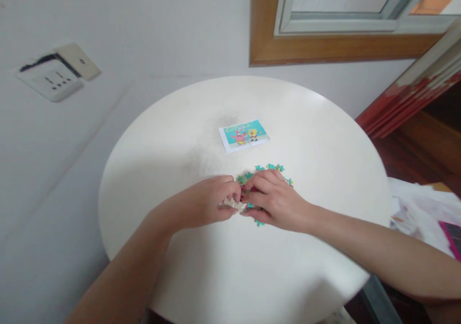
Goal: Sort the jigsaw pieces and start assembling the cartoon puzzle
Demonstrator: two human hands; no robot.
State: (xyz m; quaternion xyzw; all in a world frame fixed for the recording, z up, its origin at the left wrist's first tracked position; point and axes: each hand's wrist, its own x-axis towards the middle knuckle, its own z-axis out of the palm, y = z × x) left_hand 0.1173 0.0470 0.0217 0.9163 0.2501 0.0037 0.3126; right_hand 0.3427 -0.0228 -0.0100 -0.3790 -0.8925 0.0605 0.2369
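My left hand (216, 199) has its fingers and thumb closed round several pale jigsaw pieces (238, 206), which show their light side. Meeting it from the right is my right hand (275, 199), fingers bent, tips at the same pale pieces and over a pile of coloured ones. Green, teal and some pink jigsaw pieces (271, 166) stick out behind and beneath that hand; its palm hides much of the pile. One green piece (259, 223) lies just in front of it. Farther back lies a small picture card (245, 135) with a pink and a yellow cartoon figure on teal.
The round white table (173, 122) stands against the wall, below a wood-framed window (264, 50). Wall sockets (54, 79) are at the left. Papers (418, 204) lie beyond the table's right edge, with a red and white curtain (403, 98) behind.
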